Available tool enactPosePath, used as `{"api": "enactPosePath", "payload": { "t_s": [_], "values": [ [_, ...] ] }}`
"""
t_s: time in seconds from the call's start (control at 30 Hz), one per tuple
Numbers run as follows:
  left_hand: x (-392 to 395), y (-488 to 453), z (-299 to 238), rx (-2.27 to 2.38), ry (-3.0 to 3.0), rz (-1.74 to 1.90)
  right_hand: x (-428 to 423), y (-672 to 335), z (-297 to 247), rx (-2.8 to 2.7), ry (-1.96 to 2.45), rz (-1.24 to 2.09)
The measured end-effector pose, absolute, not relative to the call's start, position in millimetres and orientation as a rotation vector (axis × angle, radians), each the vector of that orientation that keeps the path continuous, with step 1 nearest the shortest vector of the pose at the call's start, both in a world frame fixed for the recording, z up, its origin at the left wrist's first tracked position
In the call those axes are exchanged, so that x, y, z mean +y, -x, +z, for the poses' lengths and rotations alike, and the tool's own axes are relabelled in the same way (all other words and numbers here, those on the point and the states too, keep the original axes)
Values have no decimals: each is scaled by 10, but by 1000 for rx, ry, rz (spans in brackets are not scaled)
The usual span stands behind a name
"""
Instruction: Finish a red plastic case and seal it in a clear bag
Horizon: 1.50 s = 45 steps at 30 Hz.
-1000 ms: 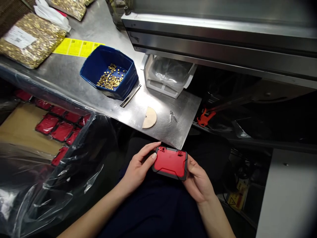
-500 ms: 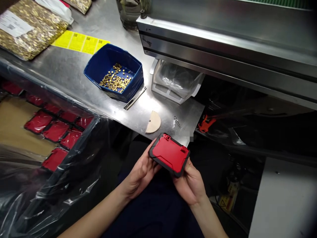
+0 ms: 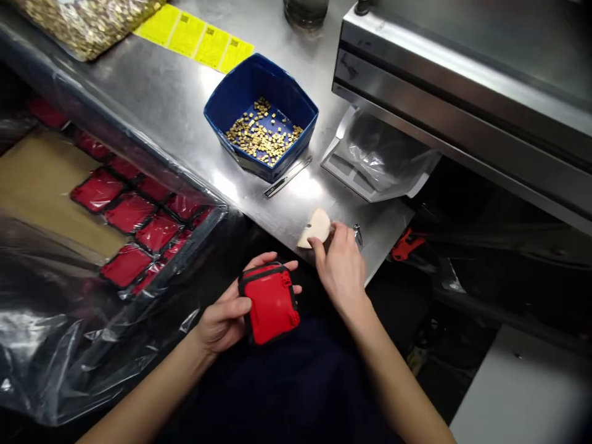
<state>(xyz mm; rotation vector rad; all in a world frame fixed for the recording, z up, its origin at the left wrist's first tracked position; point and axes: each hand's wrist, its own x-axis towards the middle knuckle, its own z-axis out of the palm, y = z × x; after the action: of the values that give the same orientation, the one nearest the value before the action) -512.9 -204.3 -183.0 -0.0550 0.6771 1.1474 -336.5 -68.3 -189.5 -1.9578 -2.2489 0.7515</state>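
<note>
My left hand [image 3: 228, 315] is wrapped round a red plastic case [image 3: 269, 303] with black edges and two small red clips on its right side. It holds the case over my lap, short of the table edge. At the table's front corner, my right hand [image 3: 341, 262] pinches a cream half-round pad [image 3: 318, 228] between thumb and fingers. The pad looks slightly tilted; whether it still touches the table I cannot tell. Just beyond those fingers lies a small metal clipper-like tool [image 3: 357, 234], partly hidden by the hand.
A blue bin [image 3: 261, 111] holds many small brass pieces, with a slim knife [image 3: 287, 177] beside it. Right of it is a grey bin [image 3: 351, 179] under a metal rail [image 3: 444, 92]. Wrapped red cases [image 3: 129, 213] fill a plastic-lined box at left. Yellow labels [image 3: 194, 37] lie behind.
My right hand has let go of the red case and moved up to the half-round pad, taking hold of it. My left hand has turned the case and drawn it left. The view has shifted.
</note>
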Motion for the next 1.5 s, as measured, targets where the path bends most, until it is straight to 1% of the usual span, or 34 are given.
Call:
{"api": "enactPosePath", "payload": {
  "t_s": [0.1,0.2,0.3,0.37,0.53,0.6,0.7,0.77,0.83,0.9,1.03,1.1,1.17,1.33,1.5],
  "values": [
    [-2166,5042,-1828,596,123,1100,-491,3617,-1970,-2392,2050,624],
    [-2227,4939,-1827,597,205,1063,-399,3684,-2007,-2410,2005,761],
    [-2244,4858,-1828,659,286,1059,-424,3525,-1983,-2412,1790,995],
    [-2244,4809,-1829,707,329,1060,-500,3313,-1917,-2313,1674,1190],
    [-2225,4652,-1811,785,353,1029,-794,2660,-1547,-1830,1506,1893],
    [-2196,4575,-1782,829,340,990,-926,2467,-1360,-1842,1410,2077],
    [-2127,4448,-1730,896,330,920,-1102,2307,-1154,-2080,1274,2178],
    [-2081,4364,-1703,924,330,863,-1188,2253,-1104,-2199,1269,2140],
    [-2044,4289,-1691,962,325,802,-1255,2214,-1120,-2296,1297,2002],
    [-2023,4235,-1691,995,318,753,-1319,2184,-1169,-2437,1233,1821],
    [-2030,4201,-1704,1004,345,712,-1451,2149,-1238,-2780,918,1389],
    [-2053,4210,-1713,1032,335,714,-1493,2133,-1241,-2857,868,1243],
    [-2079,4220,-1727,1071,293,711,-1509,2119,-1237,-2866,898,1226],
    [-2112,4234,-1783,1079,220,692,-1488,2155,-1242,-2863,861,1355],
    [-2114,4280,-1836,1041,243,693,-1426,2254,-1255,-2945,819,1329]
  ]
}}
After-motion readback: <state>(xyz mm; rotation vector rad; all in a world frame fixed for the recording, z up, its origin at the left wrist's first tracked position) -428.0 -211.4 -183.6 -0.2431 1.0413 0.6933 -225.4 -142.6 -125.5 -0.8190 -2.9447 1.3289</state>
